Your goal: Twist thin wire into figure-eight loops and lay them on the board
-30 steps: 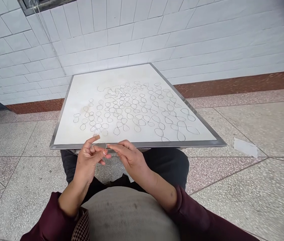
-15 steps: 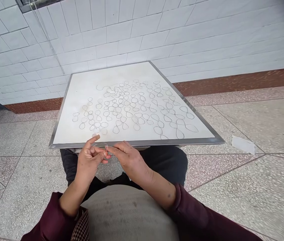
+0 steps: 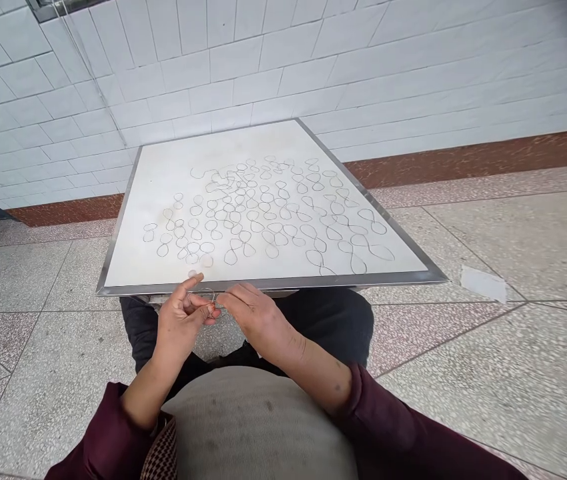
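My left hand (image 3: 177,328) is pinching a thin wire loop (image 3: 213,293) between thumb and fingers, just off the near edge of the board; its index finger points up and away. Against the loop's right side, my right hand (image 3: 266,325) has its thumb and forefinger pressed together at the wire. The exact grip there is partly hidden by the fingers. Beyond both hands, many thin wire pieces (image 3: 236,217) lie spread over the white board (image 3: 163,167). Most are bent into figure-eight shapes, and some overlap in a tangle toward the back.
A grey metal rim (image 3: 273,284) borders the board, which rests near my knees. Behind it stands a white tiled wall (image 3: 188,87) with a brown skirting. A pale flat strip (image 3: 483,284) lies on the speckled floor to the right.
My right fingertips have shifted slightly right along the wire, and the loop looks a little turned in my left fingers. The view has tilted slightly; the wires on the board are unmoved.
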### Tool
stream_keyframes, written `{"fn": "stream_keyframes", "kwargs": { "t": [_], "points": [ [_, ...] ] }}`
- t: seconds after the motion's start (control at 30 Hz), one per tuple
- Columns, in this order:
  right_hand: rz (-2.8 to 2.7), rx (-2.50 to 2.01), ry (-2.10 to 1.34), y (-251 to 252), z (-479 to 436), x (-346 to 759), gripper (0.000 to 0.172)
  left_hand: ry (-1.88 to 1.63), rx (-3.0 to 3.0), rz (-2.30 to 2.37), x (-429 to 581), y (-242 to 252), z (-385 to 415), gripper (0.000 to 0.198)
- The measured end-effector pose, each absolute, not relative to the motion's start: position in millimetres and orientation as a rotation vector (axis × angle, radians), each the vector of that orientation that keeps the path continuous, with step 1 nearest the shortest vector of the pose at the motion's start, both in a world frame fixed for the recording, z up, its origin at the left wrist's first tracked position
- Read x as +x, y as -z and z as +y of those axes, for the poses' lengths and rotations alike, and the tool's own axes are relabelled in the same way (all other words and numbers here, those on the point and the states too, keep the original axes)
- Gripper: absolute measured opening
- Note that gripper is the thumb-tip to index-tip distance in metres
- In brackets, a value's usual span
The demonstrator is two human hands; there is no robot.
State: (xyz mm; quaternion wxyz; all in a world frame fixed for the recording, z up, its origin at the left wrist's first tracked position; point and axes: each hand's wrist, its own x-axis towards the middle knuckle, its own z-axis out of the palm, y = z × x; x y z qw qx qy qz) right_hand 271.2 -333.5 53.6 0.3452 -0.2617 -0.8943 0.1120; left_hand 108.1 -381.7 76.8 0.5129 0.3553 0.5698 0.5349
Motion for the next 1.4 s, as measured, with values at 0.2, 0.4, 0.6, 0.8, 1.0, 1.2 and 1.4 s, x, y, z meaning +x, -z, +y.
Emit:
{"fn": "stream_keyframes", "kwargs": {
  "t": [0.2,0.4,0.6,0.8,1.0,1.2,1.4],
  "points": [
    [-2.325,-0.648,-0.279,-59,-334,272,0.025,-1.278,0.869,1.381,106,-74,-381,0.055],
    [-2.146,-0.793,-0.438,-50,-336,267,0.014,-1.279,0.864,1.353,107,-75,-383,0.06],
    [-1.743,-0.977,-1.286,-46,-340,262,0.012,-1.45,0.772,1.307,108,-73,-384,0.055],
    [-1.726,-0.967,-1.206,-42,-343,258,0.011,-1.479,0.777,1.274,110,-67,-384,0.049],
    [-2.025,-0.942,-0.611,-38,-344,260,0.022,-1.48,0.782,1.304,112,-63,-385,0.043],
    [-2.053,-0.952,-0.524,-36,-345,258,0.022,-1.484,0.789,1.302,113,-62,-386,0.043],
    [-1.926,-0.974,-0.754,-42,-344,255,0.014,-1.456,0.837,1.301,116,-63,-387,0.042]
  ]
}}
